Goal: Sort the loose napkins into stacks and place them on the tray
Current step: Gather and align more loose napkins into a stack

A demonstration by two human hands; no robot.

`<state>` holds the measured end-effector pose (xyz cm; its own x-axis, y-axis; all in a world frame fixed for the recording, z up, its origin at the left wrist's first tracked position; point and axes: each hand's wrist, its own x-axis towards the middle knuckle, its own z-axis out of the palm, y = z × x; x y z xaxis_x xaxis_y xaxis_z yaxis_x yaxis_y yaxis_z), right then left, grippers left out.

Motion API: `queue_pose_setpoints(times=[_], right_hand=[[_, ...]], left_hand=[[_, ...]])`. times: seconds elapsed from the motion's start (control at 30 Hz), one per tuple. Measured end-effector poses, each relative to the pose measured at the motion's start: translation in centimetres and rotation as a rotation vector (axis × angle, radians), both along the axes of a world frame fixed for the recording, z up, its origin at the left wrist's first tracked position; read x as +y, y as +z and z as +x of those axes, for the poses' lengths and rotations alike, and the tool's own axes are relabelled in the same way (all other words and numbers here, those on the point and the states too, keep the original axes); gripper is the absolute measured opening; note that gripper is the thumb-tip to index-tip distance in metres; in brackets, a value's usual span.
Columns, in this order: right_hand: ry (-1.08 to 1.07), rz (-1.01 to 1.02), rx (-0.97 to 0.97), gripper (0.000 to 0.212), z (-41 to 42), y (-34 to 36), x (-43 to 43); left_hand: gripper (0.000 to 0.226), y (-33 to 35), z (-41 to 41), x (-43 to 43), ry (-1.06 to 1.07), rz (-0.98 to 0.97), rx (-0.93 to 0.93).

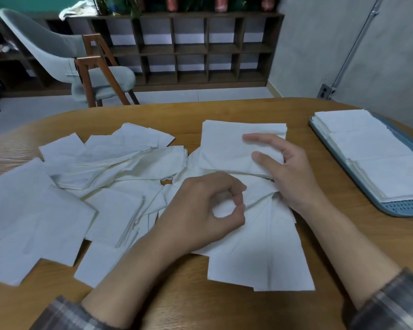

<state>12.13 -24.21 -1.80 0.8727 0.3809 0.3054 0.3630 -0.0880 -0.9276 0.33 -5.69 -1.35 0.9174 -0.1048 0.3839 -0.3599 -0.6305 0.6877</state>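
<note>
Loose white napkins [65, 186] lie scattered and overlapping across the left and middle of the wooden table [200, 306]. My right hand [286, 167] holds the right edge of a squared napkin stack [224, 144], thumb and forefinger on top. My left hand [200, 210] is curled over a large creased napkin [260, 253], its thumb and forefinger tips meeting and pinching a fold of it. At the right edge of the table a blue-grey tray [403, 208] carries several neat napkin stacks [367, 148] in a row.
Bare table shows along the front edge and between the stack and the tray. Beyond the table a grey chair [65, 58] with wooden legs stands on the floor, in front of a dark cubby shelf [188, 46]. A grey wall with a conduit is at the right.
</note>
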Motion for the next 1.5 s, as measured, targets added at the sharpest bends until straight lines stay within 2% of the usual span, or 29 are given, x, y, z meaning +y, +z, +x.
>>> queue_pose_setpoints(times=[0.13, 0.2, 0.23, 0.3, 0.37, 0.43, 0.53, 0.77, 1.07, 1.13, 1.2, 1.27, 1.33, 1.43, 1.5], right_hand=[[0.063, 0.063, 0.076, 0.026, -0.2, 0.3, 0.0], [0.099, 0.127, 0.143, 0.043, -0.6, 0.6, 0.2], [0.098, 0.123, 0.152, 0.049, -0.6, 0.6, 0.2], [0.077, 0.07, 0.105, 0.052, -0.5, 0.5, 0.3], [0.074, 0.043, 0.079, 0.05, -0.3, 0.2, 0.3], [0.08, 0.044, 0.082, 0.048, -0.3, 0.2, 0.2], [0.094, 0.047, 0.08, 0.044, -0.5, 0.3, 0.4], [0.108, 0.065, 0.072, 0.039, -0.7, 0.4, 0.6], [0.15, 0.046, 0.015, 0.043, -0.4, 0.4, 0.3], [0.174, 0.035, 0.013, 0.042, -0.4, 0.4, 0.3], [0.196, 0.027, 0.003, 0.051, -0.5, 0.5, 0.3], [0.2, 0.01, -0.022, 0.066, -0.5, 0.6, 0.3], [0.196, 0.0, -0.037, 0.072, -0.5, 0.6, 0.2], [0.189, -0.003, -0.05, 0.075, -0.7, 1.2, 0.1], [0.212, -0.024, -0.055, 0.069, -1.0, 1.4, 0.1]], left_hand=[[0.018, 2.5, -0.4, 1.6, -0.075, -0.337, 0.186], [0.019, 2.7, -0.2, 2.3, -0.042, -0.429, 0.222], [0.015, 2.7, -0.1, 2.3, -0.031, -0.404, 0.232], [0.01, 2.0, -0.1, 1.7, -0.051, -0.21, 0.227], [0.029, 0.7, 0.0, 0.8, -0.079, 0.036, 0.188], [0.039, -0.1, 0.2, 0.2, -0.073, 0.227, 0.112], [0.029, -0.8, 0.4, -0.1, -0.062, 0.281, 0.031], [0.007, -1.0, 0.4, -0.3, -0.083, 0.147, 0.058], [0.017, 1.4, 0.2, 1.1, -0.034, -0.284, 0.13], [0.014, 1.6, 0.3, 1.6, -0.026, -0.349, 0.149], [0.007, 1.8, 0.4, 2.1, -0.038, -0.41, 0.165], [0.004, 2.2, 0.3, 2.5, -0.061, -0.447, 0.164], [0.011, 2.3, 0.3, 3.0, -0.079, -0.448, 0.164], [0.021, 2.6, 0.3, 3.6, -0.112, -0.436, 0.185], [0.022, 2.8, 0.5, 3.9, -0.122, -0.441, 0.205]])
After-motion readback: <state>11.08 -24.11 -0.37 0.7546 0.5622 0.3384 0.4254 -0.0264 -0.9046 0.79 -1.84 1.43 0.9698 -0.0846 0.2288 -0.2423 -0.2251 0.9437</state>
